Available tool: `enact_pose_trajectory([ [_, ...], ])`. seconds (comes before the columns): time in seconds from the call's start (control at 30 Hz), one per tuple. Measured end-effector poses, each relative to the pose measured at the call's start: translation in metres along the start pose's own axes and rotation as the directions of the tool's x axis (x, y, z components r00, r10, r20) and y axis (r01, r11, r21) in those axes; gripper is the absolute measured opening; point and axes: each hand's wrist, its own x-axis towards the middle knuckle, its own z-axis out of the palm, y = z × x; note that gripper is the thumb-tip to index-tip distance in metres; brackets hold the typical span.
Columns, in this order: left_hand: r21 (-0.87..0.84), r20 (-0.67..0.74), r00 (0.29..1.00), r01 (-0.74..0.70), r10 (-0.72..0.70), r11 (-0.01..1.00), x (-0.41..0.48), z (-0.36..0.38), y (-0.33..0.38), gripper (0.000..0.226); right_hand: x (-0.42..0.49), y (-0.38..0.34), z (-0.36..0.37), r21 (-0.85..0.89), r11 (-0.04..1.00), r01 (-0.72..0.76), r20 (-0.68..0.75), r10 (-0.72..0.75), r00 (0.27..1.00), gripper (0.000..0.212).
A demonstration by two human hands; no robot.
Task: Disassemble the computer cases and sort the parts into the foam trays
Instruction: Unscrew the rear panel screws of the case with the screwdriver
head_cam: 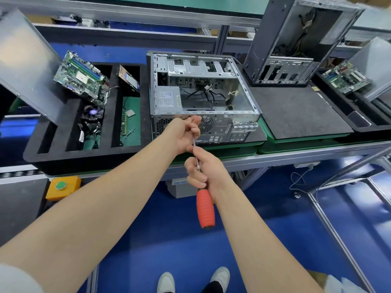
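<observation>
**Item:** computer case (203,96), desktop tower, lying on its side with the side panel off and the rear panel towards you.

**Location:** right at your left fingers (195,120), which reach its rear grille; I cannot tell whether they touch it.

**Contents:**
- Power supply (168,98): grey box with a white label, in the corner just beyond and left of those fingers.
- Loose black cables (203,95): farther in and to the right.
- Empty drive cage (201,67): at the far end.
- No motherboard is inside.

**Step in hand (judged):** taking out the rear-panel screws that hold the power supply.

**Grip:**
- Left hand (186,132): fingers curled round the shaft of the screwdriver (205,210) near its tip, steadying it at the panel. The tip is hidden under them.
- Right hand (201,172): fingers wrapped where the shaft meets the red handle. Most of the handle hangs below your palm.

**Next move (judged):**
- Seat the tip squarely in the screw head.
- Shift your right hand down onto the handle for torque.
- Keep your left fingers ready to catch the screw.

**Left of your left hand:** foam tray (63,134), black and slotted, holding:
- a motherboard (80,79) leaning upright
- a cooler fan (93,114)
- a memory stick (123,125)
- a CPU (130,113)
- an expansion card (129,80)

**Right of your fingers:**
- Flat foam pad (296,111).
- Second case (296,39), standing on the pad's far edge, its open side facing you.
</observation>
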Motion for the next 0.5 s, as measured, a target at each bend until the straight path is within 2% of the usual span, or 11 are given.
enact_pose_trajectory([
  [0.03, 0.023, 0.002, 1.0, -0.002, 0.002, 1.0, 0.0, -0.001, 0.0, 0.021, 0.001, 0.001, 0.002, -0.211, 0.977, 0.042, -0.096, -0.063, 0.993, 0.023],
  [0.07, 0.039, 0.003, 1.0, -0.004, 0.004, 0.999, 0.0, -0.002, 0.0, 0.02, 0.001, 0.002, 0.003, -0.436, 0.899, 0.051, -0.169, -0.138, 0.976, 0.021],
  [0.1, 0.049, 0.004, 1.0, -0.008, 0.008, 0.999, -0.001, -0.003, 0.0, 0.019, 0.001, 0.004, 0.004, -0.654, 0.756, 0.03, -0.213, -0.223, 0.951, 0.018],
  [0.13, 0.054, 0.005, 1.0, -0.012, 0.012, 0.998, -0.002, -0.004, 0.0, 0.019, 0.002, 0.005, 0.004, -0.829, 0.559, -0.015, -0.228, -0.313, 0.922, 0.012],
  [0.2, 0.067, 0.007, 1.0, -0.017, 0.017, 0.998, -0.005, -0.003, -0.003, 0.017, 0.005, 0.008, 0.004, -0.971, 0.202, -0.13, -0.21, -0.453, 0.866, 0.003],
  [0.23, 0.074, 0.005, 1.0, -0.019, 0.019, 0.997, -0.005, -0.001, -0.004, 0.016, 0.007, 0.01, 0.004, -0.981, 0.104, -0.166, -0.195, -0.493, 0.848, 0.004],
  [0.27, 0.083, -0.002, 1.0, -0.021, 0.022, 0.996, -0.005, 0.001, -0.006, 0.015, 0.01, 0.012, 0.005, -0.983, 0.052, -0.176, -0.177, -0.519, 0.836, 0.007],
  [0.33, 0.106, -0.025, 0.999, -0.024, 0.027, 0.994, -0.005, 0.004, -0.006, 0.017, 0.012, 0.016, 0.005, -0.986, 0.054, -0.16, -0.164, -0.53, 0.832, 0.006],
  [0.4, 0.12, -0.04, 0.999, -0.018, 0.023, 0.993, -0.005, 0.005, -0.004, 0.02, 0.008, 0.014, 0.002, -0.983, 0.172, -0.068, -0.146, -0.491, 0.859, 0.014],
  [0.43, 0.115, -0.039, 0.999, -0.01, 0.014, 0.993, -0.005, 0.005, -0.004, 0.021, 0.006, 0.011, -0.001, -0.955, 0.298, -0.003, -0.141, -0.443, 0.885, 0.019],
  [0.5, 0.067, -0.024, 1.0, 0.017, -0.016, 0.998, -0.006, 0.005, -0.001, 0.024, 0.003, 0.004, -0.007, -0.736, 0.668, 0.105, -0.121, -0.282, 0.952, 0.026],
])
